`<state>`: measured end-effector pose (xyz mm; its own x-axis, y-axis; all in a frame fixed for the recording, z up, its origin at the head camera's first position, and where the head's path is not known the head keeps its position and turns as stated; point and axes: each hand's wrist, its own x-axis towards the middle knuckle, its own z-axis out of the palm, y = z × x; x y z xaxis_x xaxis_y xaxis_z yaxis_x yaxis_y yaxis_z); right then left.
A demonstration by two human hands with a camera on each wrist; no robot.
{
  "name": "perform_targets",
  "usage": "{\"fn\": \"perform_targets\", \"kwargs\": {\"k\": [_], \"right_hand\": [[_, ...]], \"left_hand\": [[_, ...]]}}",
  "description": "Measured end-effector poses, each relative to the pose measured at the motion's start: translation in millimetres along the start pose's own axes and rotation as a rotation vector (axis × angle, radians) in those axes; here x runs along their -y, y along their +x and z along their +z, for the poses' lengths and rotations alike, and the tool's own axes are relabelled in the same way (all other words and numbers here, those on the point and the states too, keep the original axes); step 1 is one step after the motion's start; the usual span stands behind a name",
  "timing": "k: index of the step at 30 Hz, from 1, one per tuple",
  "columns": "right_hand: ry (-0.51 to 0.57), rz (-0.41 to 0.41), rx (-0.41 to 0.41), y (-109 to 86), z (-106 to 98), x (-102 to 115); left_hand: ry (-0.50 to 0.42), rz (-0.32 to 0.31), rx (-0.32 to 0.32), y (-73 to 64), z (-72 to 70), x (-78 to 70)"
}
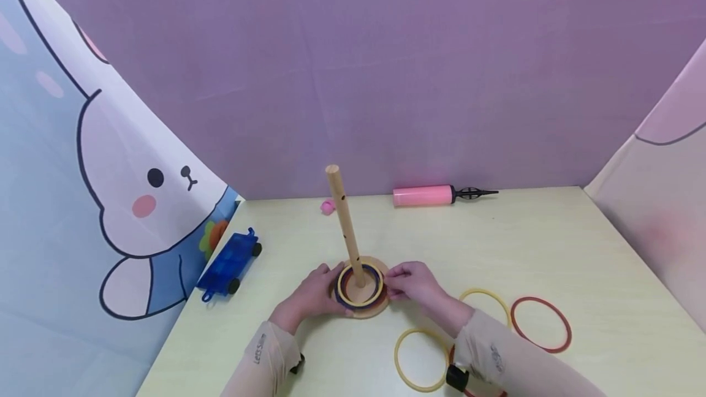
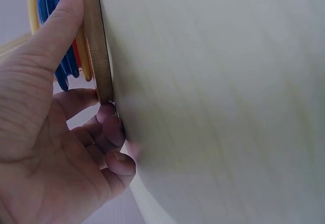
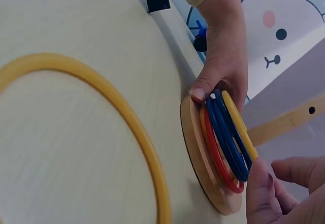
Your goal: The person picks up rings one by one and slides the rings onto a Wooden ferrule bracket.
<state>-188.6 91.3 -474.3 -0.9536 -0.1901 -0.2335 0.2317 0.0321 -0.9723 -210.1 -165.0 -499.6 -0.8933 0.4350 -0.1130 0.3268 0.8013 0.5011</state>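
Note:
A wooden peg (image 1: 346, 225) stands upright on a round wooden base (image 3: 193, 142). Around its foot lie stacked rings: a yellow ring (image 3: 239, 124) on top, blue rings (image 3: 225, 137) beneath, a red ring (image 3: 214, 153) lower down. My left hand (image 1: 311, 293) grips the left side of the base, thumb along its edge beside the rings, fingertips at the rim near the tabletop. At the opposite side, my right hand (image 1: 416, 287) pinches the edge of the top yellow ring with thumb and fingers; its fingertips partly hide that edge.
Near my right forearm lie loose yellow rings (image 1: 395, 357) and a red ring (image 1: 569, 329), some partly under the sleeve. A blue toy cart (image 1: 228, 262) stands at the left edge. Along the back wall are a pink pump (image 1: 423, 195) and a small pink object (image 1: 328, 207).

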Motion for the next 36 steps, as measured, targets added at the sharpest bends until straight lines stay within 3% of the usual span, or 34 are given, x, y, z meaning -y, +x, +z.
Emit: {"fn": "perform_targets", "kwargs": {"k": [9, 15, 28, 36], "right_hand": [[-0.065, 0.005, 0.063, -20.5, -24, -6], [-0.194, -0.035, 0.090, -36.4, -41, -13], [-0.486, -0.097, -0.003, -49.4, -54, -19], [-0.577, -0.116, -0.016, -50.8, -56, -27]], "left_hand": [[0.001, -0.006, 0.002, 0.8, 0.7, 0.5], [-0.005, -0.009, 0.007, 1.3, 1.2, 0.2], [0.000, -0.001, -0.005, 1.5, 1.0, 2.2], [-0.005, -0.006, 0.001, 2.0, 2.5, 3.1]]}}
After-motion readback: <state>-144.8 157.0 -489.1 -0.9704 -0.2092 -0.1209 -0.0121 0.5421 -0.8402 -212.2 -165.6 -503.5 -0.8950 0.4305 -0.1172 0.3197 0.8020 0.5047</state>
